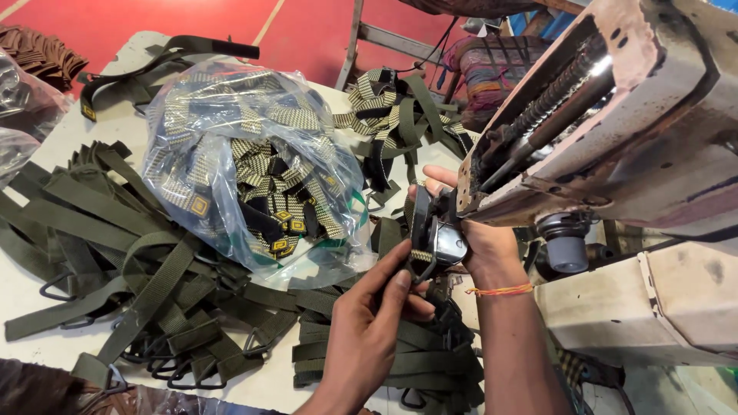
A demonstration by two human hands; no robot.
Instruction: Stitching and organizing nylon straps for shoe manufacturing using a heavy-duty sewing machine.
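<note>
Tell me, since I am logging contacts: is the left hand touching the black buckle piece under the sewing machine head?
Touching. The head view shows the left hand with fingertips pressed on the black buckle piece.

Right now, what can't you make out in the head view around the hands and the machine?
- Right hand: palm and most fingers hidden behind the black strap piece and the machine head.
- Needle area: blocked by the machine head's end.
- Strap piece: dark and partly covered by the left hand, so its exact shape is unclear.
- Clear plastic bag: glare and folds blur the patterned straps inside.
- Green straps: cut off by the left and bottom edges.
</note>
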